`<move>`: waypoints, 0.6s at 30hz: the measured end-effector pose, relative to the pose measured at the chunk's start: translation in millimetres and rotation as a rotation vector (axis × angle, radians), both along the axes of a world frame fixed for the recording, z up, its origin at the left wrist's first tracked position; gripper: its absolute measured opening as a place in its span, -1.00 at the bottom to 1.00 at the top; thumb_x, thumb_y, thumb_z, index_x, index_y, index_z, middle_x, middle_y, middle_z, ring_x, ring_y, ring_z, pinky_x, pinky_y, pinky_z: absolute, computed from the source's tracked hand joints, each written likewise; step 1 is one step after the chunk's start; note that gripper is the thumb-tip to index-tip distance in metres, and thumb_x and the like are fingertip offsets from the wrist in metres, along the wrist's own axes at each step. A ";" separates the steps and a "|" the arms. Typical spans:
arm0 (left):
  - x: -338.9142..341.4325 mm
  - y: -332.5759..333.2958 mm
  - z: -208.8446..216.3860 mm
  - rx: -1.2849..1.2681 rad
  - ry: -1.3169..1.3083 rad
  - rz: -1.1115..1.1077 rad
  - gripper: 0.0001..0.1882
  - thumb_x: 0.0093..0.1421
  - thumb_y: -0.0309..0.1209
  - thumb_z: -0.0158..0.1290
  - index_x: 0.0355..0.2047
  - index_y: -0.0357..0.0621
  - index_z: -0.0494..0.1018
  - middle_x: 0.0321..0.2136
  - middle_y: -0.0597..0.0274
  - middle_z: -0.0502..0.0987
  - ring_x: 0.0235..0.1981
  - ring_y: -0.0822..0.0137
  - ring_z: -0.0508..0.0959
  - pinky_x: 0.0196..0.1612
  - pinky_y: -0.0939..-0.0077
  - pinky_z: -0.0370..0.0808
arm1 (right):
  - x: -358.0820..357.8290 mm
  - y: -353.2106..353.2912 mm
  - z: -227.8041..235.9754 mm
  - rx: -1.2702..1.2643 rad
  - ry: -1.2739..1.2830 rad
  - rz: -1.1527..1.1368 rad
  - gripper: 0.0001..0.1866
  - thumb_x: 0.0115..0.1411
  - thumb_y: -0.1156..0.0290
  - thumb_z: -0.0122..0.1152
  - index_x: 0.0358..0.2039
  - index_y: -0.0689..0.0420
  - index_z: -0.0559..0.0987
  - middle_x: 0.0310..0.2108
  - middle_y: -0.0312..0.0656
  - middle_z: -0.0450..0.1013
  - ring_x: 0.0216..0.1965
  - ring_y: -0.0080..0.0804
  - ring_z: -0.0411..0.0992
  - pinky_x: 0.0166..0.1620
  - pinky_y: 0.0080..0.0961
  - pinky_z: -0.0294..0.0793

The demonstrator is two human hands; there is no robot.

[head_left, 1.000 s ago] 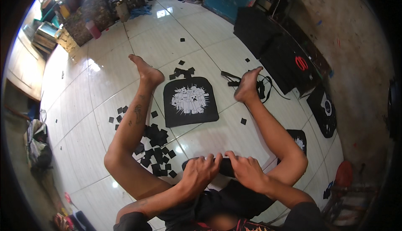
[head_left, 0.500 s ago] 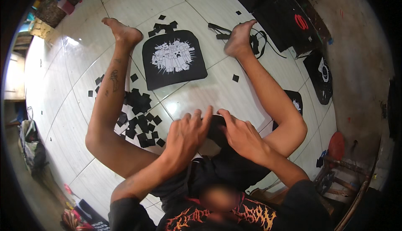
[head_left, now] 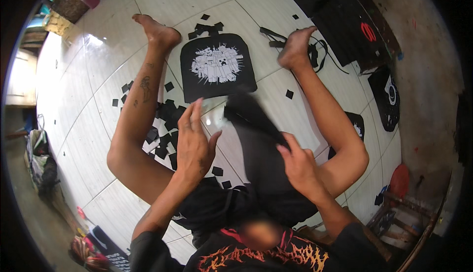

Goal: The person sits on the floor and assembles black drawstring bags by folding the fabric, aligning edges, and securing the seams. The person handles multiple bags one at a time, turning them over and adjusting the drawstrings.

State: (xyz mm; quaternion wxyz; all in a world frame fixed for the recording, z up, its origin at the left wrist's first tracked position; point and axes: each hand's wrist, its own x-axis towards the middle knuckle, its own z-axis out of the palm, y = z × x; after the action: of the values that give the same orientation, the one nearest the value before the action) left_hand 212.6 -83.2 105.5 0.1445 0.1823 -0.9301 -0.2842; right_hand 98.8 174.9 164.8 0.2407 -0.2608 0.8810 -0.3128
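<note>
My right hand (head_left: 299, 166) is closed on the edge of a black fabric piece (head_left: 263, 149), which stands up between my legs; its upper end is smeared by motion. My left hand (head_left: 193, 146) is held apart from the fabric to its left, fingers stretched and thumb out, with nothing in it. Ahead, flat on the floor, lies a black panel (head_left: 218, 67) with a rounded top and a white blocky print. Small black square pieces (head_left: 170, 112) are strewn beside and behind my left shin, and several more lie beyond the panel.
Black straps (head_left: 271, 36) lie by my right foot. Large black sheets (head_left: 330, 23) and a printed black piece (head_left: 383, 97) lie along the right wall. Another printed piece (head_left: 355, 123) is partly hidden by my right knee. A wooden rack (head_left: 406, 218) stands at right.
The black fabric has swung up and forward from my lap in my right hand. My left hand has moved left, away from it. The whole view has shifted slightly.
</note>
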 end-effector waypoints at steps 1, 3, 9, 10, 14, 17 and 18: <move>11.4 3.2 -10.5 0.180 -0.078 0.083 -0.05 0.32 -0.37 0.32 0.56 -0.26 0.03 0.34 -0.28 0.36 0.37 -0.21 0.41 0.45 0.05 0.35 | -2.9 9.3 -2.0 -0.004 -0.060 -0.069 -0.58 0.55 0.32 0.14 0.27 0.31 0.43 -0.41 0.15 0.62 -0.36 0.13 0.65 -0.23 -0.08 0.63; 32.5 17.5 -32.2 0.682 -0.319 0.115 0.00 0.33 -0.25 0.37 0.55 -0.31 0.00 0.38 -0.33 0.33 0.41 -0.18 0.38 0.48 0.10 0.32 | -7.8 24.0 -12.4 -0.288 -0.297 -0.210 -0.50 0.57 0.24 0.18 0.31 0.36 0.43 -0.20 0.15 0.61 -0.16 -0.27 0.59 0.04 -0.32 0.58; 47.2 59.3 -86.1 0.894 -0.469 0.218 -0.06 0.26 -0.20 0.45 0.39 -0.43 0.13 -0.04 -0.42 0.66 0.04 -0.25 0.71 0.13 0.09 0.62 | 2.2 39.1 -90.0 -0.079 -0.420 -0.321 -0.31 0.51 0.17 0.25 0.40 0.44 0.31 0.16 0.31 0.53 0.17 0.01 0.57 0.29 -0.21 0.49; 45.7 68.3 -90.1 0.725 -0.475 0.177 -0.16 0.27 -0.24 0.43 0.32 -0.41 0.18 -0.08 -0.42 0.67 -0.01 -0.28 0.71 0.08 0.07 0.63 | 6.0 32.7 -106.4 0.171 -0.357 -0.271 -0.24 0.50 0.15 0.27 0.44 0.46 0.25 0.19 0.35 0.52 0.21 0.07 0.56 0.30 -0.19 0.49; 42.4 93.4 -100.2 0.619 -0.497 0.074 -0.36 0.29 -0.34 0.37 0.20 -0.38 0.28 -0.15 -0.38 0.69 -0.15 -0.32 0.70 -0.01 0.07 0.65 | 45.3 24.6 -132.8 0.476 -0.246 -0.130 -0.05 0.42 0.10 0.33 0.49 0.46 0.03 0.03 0.59 0.53 0.11 0.49 0.55 0.20 0.12 0.54; 33.6 93.2 -110.1 0.848 -0.350 0.145 -0.30 0.30 -0.33 0.36 0.29 -0.37 0.28 -0.09 -0.24 0.70 -0.11 -0.15 0.70 0.06 0.18 0.61 | 46.6 18.8 -140.3 0.254 -0.196 -0.201 -0.22 0.41 0.11 0.36 0.34 0.38 0.21 0.02 0.52 0.56 0.12 0.49 0.55 0.19 0.13 0.53; 26.2 90.4 -115.2 1.033 -0.368 0.210 -0.30 0.31 -0.32 0.36 0.31 -0.37 0.29 -0.06 -0.18 0.70 -0.07 -0.07 0.69 0.09 0.22 0.59 | 38.7 17.6 -142.3 0.120 -0.254 -0.263 -0.34 0.39 0.13 0.38 0.20 0.30 0.26 0.04 0.44 0.58 0.13 0.43 0.56 0.17 0.10 0.55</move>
State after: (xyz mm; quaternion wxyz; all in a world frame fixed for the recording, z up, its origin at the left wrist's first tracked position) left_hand 238.8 7.3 -9.7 -0.1009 0.3675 -0.6566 -0.6509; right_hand 137.5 192.5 22.5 0.3221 -0.0870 0.8872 -0.3187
